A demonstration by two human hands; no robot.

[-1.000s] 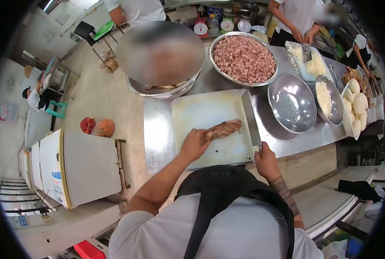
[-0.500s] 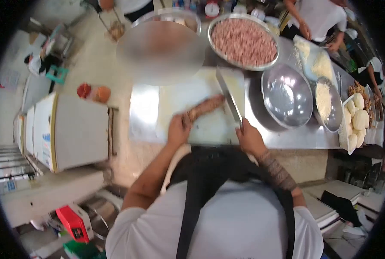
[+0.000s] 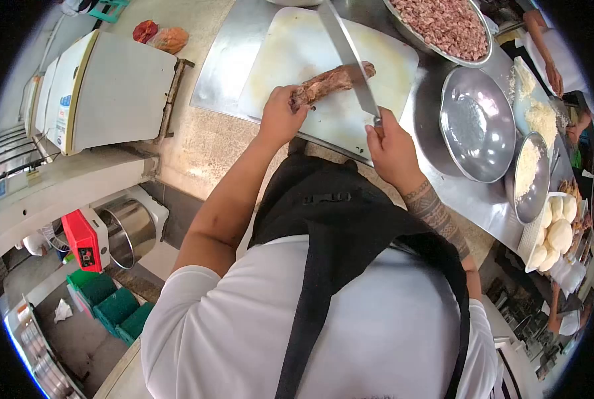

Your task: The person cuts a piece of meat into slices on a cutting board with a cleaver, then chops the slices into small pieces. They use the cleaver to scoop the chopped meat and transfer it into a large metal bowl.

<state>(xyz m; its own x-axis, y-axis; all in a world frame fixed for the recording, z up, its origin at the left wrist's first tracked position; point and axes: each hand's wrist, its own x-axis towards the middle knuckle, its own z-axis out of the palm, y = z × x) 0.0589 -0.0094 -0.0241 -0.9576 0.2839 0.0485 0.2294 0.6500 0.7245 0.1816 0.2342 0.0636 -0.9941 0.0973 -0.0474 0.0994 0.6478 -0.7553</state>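
Note:
My left hand (image 3: 282, 117) is closed on the near-left end of a long brown strip of cooked-looking meat (image 3: 323, 85). The strip lies slantwise over a white cutting board (image 3: 277, 56). In my right hand (image 3: 393, 149) is the handle of a large knife (image 3: 347, 48), its wide blade pointing up and away to the left. The blade overlaps the strip near its far right end in this view. Small dark scraps lie on the board close to the near edge.
A metal bowl of diced meat (image 3: 440, 26) stands at the far right. Nearer are an empty metal bowl (image 3: 476, 126), a smaller bowl with pale shreds (image 3: 526, 169) and a basket of pale rounded pieces (image 3: 556, 233). Another person's arm (image 3: 546, 56) shows at the right.
The view has turned and tilted down toward my body. The knife blade, earlier apart from the meat on its right, now crosses over the strip's far end. Both hands keep their holds.

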